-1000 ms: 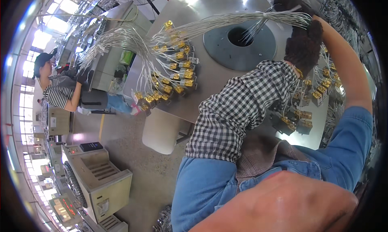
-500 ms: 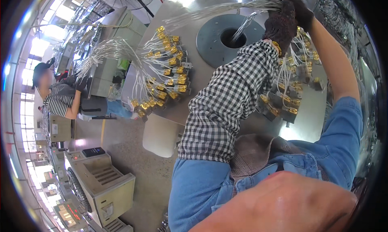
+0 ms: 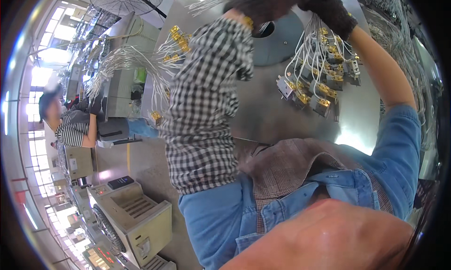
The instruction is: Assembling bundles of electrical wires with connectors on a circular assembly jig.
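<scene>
A bundle of thin white wires (image 3: 313, 28) hangs from my right hand (image 3: 331, 11), which wears a dark knitted glove and is closed round it at the top of the table. At the bundle's lower end, several small dark blocks with gold-coloured metal terminals (image 3: 324, 89) rest on the tabletop. My left hand (image 3: 270, 4), in a dark glove and blurred by motion, wraps the same bundle farther left; its fingers barely show. Loose wire ends (image 3: 211, 3) stick out past it. A checkered sleeve covers my left forearm.
A grey disc with a central hole (image 3: 277, 44) lies on the metal table (image 3: 263, 110). Another wire bundle with gold terminals (image 3: 176, 39) lies at the left, partly behind my sleeve. More wires (image 3: 397, 49) are heaped at right. A person (image 3: 77, 124) works at far left, near a beige machine (image 3: 136, 218).
My left hand has moved left along the wires, away from my right hand. My left sleeve now covers much of the left-hand terminals. The whole view has shifted slightly.
</scene>
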{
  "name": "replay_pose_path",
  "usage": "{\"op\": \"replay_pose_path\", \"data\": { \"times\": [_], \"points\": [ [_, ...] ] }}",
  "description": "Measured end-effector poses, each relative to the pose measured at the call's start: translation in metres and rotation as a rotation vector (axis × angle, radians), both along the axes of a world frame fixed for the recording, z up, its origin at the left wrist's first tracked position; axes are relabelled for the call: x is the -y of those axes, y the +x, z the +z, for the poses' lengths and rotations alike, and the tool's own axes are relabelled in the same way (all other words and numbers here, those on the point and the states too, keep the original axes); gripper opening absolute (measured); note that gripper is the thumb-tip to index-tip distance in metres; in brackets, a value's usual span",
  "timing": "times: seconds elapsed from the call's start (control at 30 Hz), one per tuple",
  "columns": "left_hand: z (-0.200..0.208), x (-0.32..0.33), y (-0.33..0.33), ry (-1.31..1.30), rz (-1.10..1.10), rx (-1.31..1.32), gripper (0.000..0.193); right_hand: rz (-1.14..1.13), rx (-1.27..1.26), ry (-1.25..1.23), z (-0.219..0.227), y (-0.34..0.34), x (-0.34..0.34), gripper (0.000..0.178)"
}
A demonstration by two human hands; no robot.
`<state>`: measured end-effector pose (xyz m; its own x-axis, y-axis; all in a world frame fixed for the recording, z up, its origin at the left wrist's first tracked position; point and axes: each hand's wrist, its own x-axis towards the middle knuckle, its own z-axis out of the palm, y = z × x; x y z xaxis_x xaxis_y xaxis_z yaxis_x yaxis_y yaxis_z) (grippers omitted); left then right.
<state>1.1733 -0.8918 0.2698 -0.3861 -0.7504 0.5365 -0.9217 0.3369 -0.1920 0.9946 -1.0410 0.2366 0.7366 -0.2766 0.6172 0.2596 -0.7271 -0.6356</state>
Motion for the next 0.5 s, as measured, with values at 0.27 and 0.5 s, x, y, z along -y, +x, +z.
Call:
{"op": "replay_pose_path", "data": {
  "times": [0.27,0.5],
  "points": [
    [-0.021,-0.069,0.031,0.038,0.6,-0.362,0.075,-0.239,-0.131,0.563,0.024,0.004,-0.031,0.027],
    [-0.041,-0.02,0.034,0.344,0.778,-0.708,0.061,-0.17,-0.106,0.529,0.018,0.002,-0.017,0.044]
  ]
}}
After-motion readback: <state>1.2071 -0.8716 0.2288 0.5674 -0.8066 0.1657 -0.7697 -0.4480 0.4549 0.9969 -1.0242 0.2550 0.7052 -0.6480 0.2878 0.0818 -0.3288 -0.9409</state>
